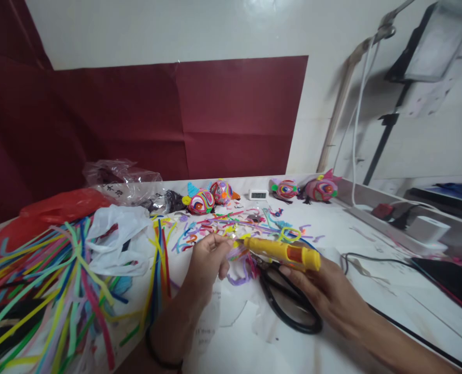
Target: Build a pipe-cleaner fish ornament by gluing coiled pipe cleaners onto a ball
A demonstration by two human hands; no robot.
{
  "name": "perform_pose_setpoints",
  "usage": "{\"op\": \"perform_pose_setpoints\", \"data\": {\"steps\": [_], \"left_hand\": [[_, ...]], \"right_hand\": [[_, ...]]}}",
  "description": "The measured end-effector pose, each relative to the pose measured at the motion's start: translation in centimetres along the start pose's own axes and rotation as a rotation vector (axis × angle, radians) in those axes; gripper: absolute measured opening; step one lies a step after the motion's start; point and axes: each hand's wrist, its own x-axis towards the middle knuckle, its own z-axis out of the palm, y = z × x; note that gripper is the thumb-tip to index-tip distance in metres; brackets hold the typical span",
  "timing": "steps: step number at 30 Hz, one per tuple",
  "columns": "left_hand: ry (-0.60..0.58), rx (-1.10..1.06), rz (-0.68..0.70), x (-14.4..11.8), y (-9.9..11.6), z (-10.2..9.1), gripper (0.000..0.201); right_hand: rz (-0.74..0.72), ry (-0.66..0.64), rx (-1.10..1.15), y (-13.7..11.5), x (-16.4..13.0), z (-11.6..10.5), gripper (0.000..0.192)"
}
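1. Head view: a white worktable (371,311) stands against a pale wall partly covered by dark red paper (215,114); a lamp arm and cables rise at two o'clock.
2. The yellow glue gun (283,252) lies near the middle of the table, just right of centre. Its long axis runs from about ten o'clock to four o'clock, nozzle toward ten o'clock, aimed at the left hand's fingertips.
3. The right hand (324,293) comes in from five o'clock, palm down, fingers wrapped around the gun's rear body, gripping it.
4. The left hand (207,259) enters from six o'clock with a dark band at the wrist, fingers curled and pinched shut on a small purple pipe-cleaner piece (239,267) just at the nozzle.
5. One pair of black scissors (289,306) lies under the right hand, handles toward five o'clock.
6. Four finished colourful figures (202,201) stand in a row at twelve o'clock, with one small white digital clock (258,194) between the second and third.
7. A large pile of long pipe cleaners (59,280) spreads at nine o'clock, beside one white plastic bag (118,239) and one red bag (67,205); short cut scraps (223,226) are too many to count.
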Motion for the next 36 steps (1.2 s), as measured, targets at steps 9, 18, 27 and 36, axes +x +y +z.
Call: {"op": "perform_pose_setpoints", "data": {"steps": [9,18,27,36], "left_hand": [[-0.010,-0.014,-0.029,0.03,-0.03,-0.12,0.019],[0.005,-0.006,-0.012,-0.17,-0.02,0.04,0.020],[0.006,0.012,-0.024,-0.08,-0.15,0.08,0.020],[-0.017,-0.011,-0.025,0.31,-0.55,-0.23,0.022]], "right_hand": [[-0.127,0.078,-0.103,0.37,-0.36,0.20,0.015],[-0.286,0.101,-0.164,-0.03,-0.04,0.13,0.016],[-0.339,0.119,-0.286,-0.12,-0.15,-0.02,0.017],[-0.399,0.098,-0.272,-0.54,0.03,0.07,0.019]]}}
